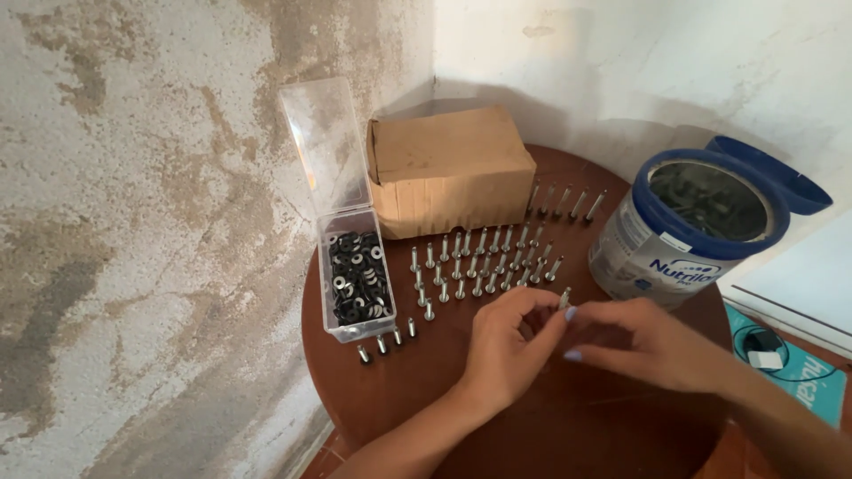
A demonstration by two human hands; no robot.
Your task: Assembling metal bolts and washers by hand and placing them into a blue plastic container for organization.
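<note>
My left hand [508,348] and my right hand [641,341] meet over the round brown table [399,390], fingertips pinched together on one small metal screw [564,299]. Just beyond them, rows of several screws [484,262] stand upright on their heads. A clear plastic box [355,275] with its lid up holds black and silver washers, left of the rows. A few more screws [383,342] stand along the box's near end.
A brown cardboard box [448,168] sits at the back of the table. A round tin [688,226] with a blue rim and open blue lid stands at the right, dark parts inside. Stained walls close in on the left and behind.
</note>
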